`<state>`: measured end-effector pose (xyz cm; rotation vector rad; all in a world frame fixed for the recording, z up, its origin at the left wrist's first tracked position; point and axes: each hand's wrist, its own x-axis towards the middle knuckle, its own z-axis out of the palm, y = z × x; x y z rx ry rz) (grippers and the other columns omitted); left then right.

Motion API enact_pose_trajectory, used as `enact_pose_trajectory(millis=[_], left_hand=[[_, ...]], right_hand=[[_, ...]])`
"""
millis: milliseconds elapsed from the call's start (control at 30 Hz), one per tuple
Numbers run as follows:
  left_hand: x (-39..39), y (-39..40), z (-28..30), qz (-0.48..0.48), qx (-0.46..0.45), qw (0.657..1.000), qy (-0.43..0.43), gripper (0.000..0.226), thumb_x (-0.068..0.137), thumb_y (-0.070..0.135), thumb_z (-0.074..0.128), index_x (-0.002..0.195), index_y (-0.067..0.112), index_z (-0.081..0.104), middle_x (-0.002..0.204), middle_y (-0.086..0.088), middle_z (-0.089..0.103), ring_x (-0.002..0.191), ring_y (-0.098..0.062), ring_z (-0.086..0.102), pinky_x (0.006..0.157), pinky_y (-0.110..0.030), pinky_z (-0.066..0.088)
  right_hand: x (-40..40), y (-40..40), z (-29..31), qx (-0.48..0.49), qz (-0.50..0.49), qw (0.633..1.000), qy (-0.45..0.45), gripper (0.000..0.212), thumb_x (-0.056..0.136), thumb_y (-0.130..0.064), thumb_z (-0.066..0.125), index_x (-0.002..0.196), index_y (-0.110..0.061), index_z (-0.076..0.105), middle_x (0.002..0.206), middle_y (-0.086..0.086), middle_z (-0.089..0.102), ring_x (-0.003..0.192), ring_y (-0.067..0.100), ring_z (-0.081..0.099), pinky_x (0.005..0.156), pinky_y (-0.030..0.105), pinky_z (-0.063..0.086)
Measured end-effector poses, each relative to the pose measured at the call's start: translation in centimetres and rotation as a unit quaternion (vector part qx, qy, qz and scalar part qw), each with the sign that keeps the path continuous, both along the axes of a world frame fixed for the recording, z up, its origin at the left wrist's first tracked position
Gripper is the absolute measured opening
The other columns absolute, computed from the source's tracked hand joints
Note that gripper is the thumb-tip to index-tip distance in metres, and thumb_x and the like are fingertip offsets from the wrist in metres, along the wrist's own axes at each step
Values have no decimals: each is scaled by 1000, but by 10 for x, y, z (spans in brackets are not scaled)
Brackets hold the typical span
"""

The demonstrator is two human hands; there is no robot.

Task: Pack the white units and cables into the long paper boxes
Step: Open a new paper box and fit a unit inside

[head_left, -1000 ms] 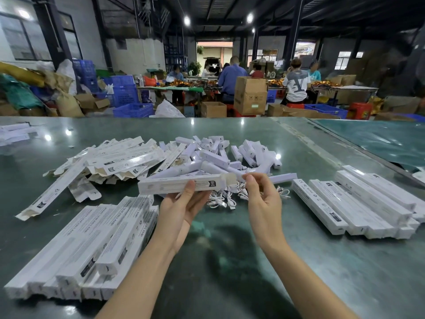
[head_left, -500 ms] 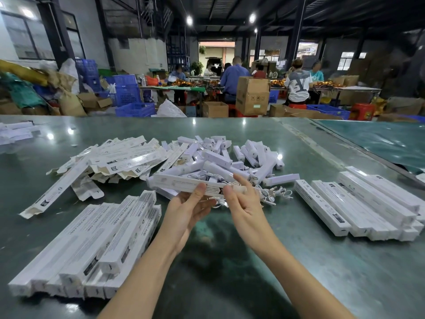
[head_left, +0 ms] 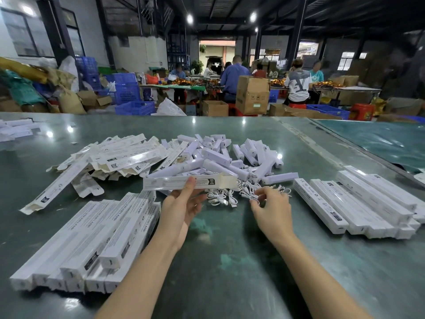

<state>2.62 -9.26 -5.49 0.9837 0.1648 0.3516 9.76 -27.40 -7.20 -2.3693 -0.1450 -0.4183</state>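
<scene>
1. paper box sits pinched in the left hand, end flap open, above the table
2. right hand pinches a tangled cable; neighbours may drag along
3. one-handed hold may let the box tip

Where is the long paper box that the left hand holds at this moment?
In the head view it is at the centre: the long paper box lies level above the table, gripped by the left hand, just before the white units and left of the cables.
</scene>
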Motion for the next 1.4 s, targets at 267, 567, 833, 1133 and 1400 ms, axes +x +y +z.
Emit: enact_pose_trajectory(millis=[267, 567, 833, 1133, 1400], left_hand=[[-1, -2, -2, 0, 17, 1000, 8, 35, 72, 32, 70, 101, 13, 66, 87, -2, 77, 67, -11, 70, 54, -18, 52], [1, 3, -6, 9, 47, 999, 12, 34, 73, 35, 70, 100, 15, 68, 89, -1, 77, 72, -10, 71, 58, -19, 52], [1, 4, -5, 11, 42, 999, 10, 39, 73, 32, 68, 106, 11, 66, 89, -1, 77, 72, -10, 71, 57, -18, 53], [4, 4, -2, -41, 21, 999, -3, 44, 79, 38, 61, 112, 9, 65, 88, -5, 76, 77, -15, 73, 61, -22, 56], [6, 3, -2, -67, -12, 998, -6, 34, 80, 39, 60, 102, 15, 67, 86, -4, 76, 76, -13, 73, 64, -23, 58]], right_hand=[[-6, 4, 9, -185, 23, 982, 44, 36, 87, -26, 53, 122, -19, 49, 128, 6, 49, 122, 28, 39, 99, 37, 29], [-16, 14, 12, -325, 101, 939, -45, 31, 95, -18, 45, 125, -19, 49, 126, 4, 51, 121, 27, 39, 98, 35, 31], [-18, 14, 23, 187, 160, 967, 72, 8, 85, -5, 58, 85, -12, 62, 74, -2, 61, 64, 10, 54, 67, 24, 42], [-30, 23, 29, 462, 236, 823, 234, 11, 87, 9, 61, 87, 0, 66, 69, 12, 65, 52, 14, 60, 60, 20, 57], [-32, 26, 30, 442, 237, 850, 164, 13, 87, -2, 66, 78, -3, 57, 62, 8, 65, 49, 14, 56, 49, 19, 45]])
